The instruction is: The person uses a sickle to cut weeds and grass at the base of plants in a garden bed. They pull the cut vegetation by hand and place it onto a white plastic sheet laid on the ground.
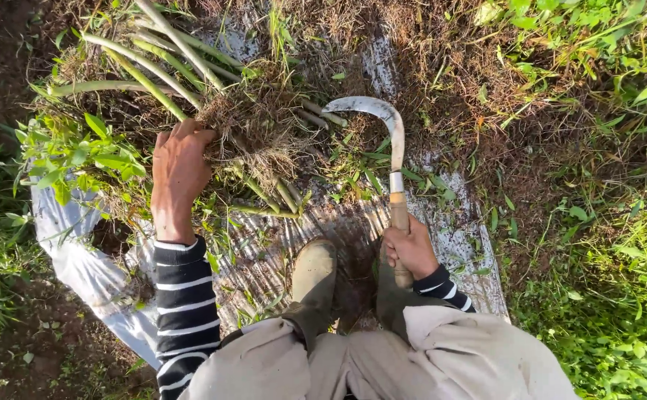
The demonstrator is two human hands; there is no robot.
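Outdoors, a worn plastic sheet [457,244] lies over bare soil between weedy green edges. The left hand [179,174] presses down on a clump of cut stalks and roots [249,118], fingers curled into it. The right hand [409,248] is wrapped tight around the wooden handle of a sickle [383,118], its curved blade arcing toward the clump. A boot [314,270] stands near, between the hands. A slipped stroke could nick the left fingers or the boot. No container shows.

Sunlit bare soil [12,59], green weeds [605,311] and a pale plastic sheet [457,237] on the ground.
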